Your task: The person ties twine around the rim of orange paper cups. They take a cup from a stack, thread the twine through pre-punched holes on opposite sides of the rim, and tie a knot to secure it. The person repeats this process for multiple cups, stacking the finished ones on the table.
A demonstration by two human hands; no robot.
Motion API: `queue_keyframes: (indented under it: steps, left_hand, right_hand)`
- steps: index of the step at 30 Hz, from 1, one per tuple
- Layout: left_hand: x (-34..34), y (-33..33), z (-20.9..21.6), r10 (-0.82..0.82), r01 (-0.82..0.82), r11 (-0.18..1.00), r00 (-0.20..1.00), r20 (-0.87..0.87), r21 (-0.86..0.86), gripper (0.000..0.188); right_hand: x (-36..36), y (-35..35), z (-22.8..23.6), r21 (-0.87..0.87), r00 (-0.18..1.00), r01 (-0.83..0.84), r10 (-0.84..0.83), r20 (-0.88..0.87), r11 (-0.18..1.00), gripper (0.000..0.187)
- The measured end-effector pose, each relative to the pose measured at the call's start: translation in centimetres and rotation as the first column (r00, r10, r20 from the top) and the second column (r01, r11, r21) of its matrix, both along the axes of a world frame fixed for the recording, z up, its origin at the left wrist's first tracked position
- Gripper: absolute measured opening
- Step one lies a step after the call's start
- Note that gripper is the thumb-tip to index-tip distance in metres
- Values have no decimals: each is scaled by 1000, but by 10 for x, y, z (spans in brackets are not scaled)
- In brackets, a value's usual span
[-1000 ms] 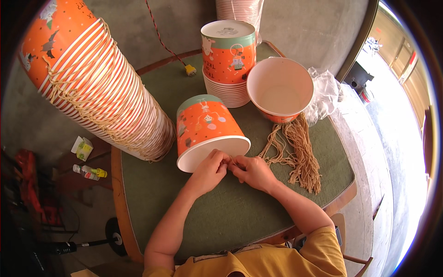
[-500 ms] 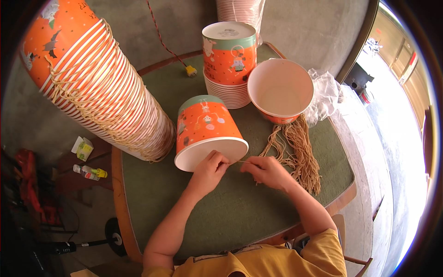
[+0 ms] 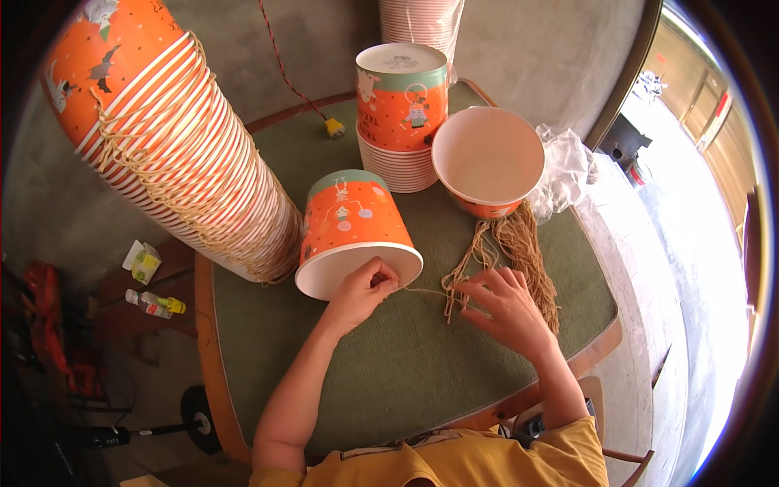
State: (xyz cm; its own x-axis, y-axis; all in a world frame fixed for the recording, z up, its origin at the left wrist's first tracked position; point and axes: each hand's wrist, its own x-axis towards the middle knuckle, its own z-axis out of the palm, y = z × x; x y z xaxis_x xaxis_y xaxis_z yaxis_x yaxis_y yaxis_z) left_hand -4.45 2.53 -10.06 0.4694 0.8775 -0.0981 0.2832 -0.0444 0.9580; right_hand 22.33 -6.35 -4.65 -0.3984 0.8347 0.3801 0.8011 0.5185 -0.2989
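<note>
An orange paper bucket (image 3: 357,217) with a green base band lies tilted in the middle of the table, its pale mouth toward me. My left hand (image 3: 363,294) is closed on the bucket's rim, its fingers partly inside the mouth. From that rim a thin tan cord (image 3: 426,290) runs to the right. Beside the cord's far end my right hand (image 3: 507,308) hovers, fingers apart, holding nothing that I can see. Behind it hangs a bundle of tan cords (image 3: 526,252), coming from under a second orange paper bucket (image 3: 491,158) whose mouth faces up.
Nested buckets with cord loops form a tall leaning stack (image 3: 195,162) at left. A shorter upside-down stack (image 3: 403,114) stands at the back, near crumpled clear plastic (image 3: 564,170). A yellow plug (image 3: 334,127) lies on the green tabletop (image 3: 389,381). Below left is a bottle (image 3: 154,303).
My right hand has moved right, away from the bucket's rim, and its fingers have opened off the cord. The left hand stays at the rim. The view has shifted slightly.
</note>
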Motion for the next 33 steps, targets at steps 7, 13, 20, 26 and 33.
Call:
queue_keyframes:
  steps: [7, 13, 20, 26, 33]
  left_hand:
    - [5, 3, -2, 24, -25, 1000, 998, 56, 8, 12]
    - [14, 2, 5, 39, -39, 999, 999, 8, 18, 5]
    - [8, 8, -6, 13, -10, 999, 996, 92, -32, 4]
    - [8, 11, -14, -8, 14, 998, 994, 106, -59, 4]
    - [10, 8, -3, 63, -58, 993, 997, 45, -102, 7]
  right_hand:
    - [-82, 24, -27, -113, 982, 134, -147, -121, 984, 23]
    - [-89, 44, -59, 188, 984, 165, -174, 35, 968, 23]
    - [-101, 37, -53, -16, 975, 148, -148, -166, 989, 20]
    - [-99, 39, -62, -273, 926, 169, -248, -286, 947, 25]
    - [-98, 41, -63, -232, 920, 223, -283, -272, 947, 20]
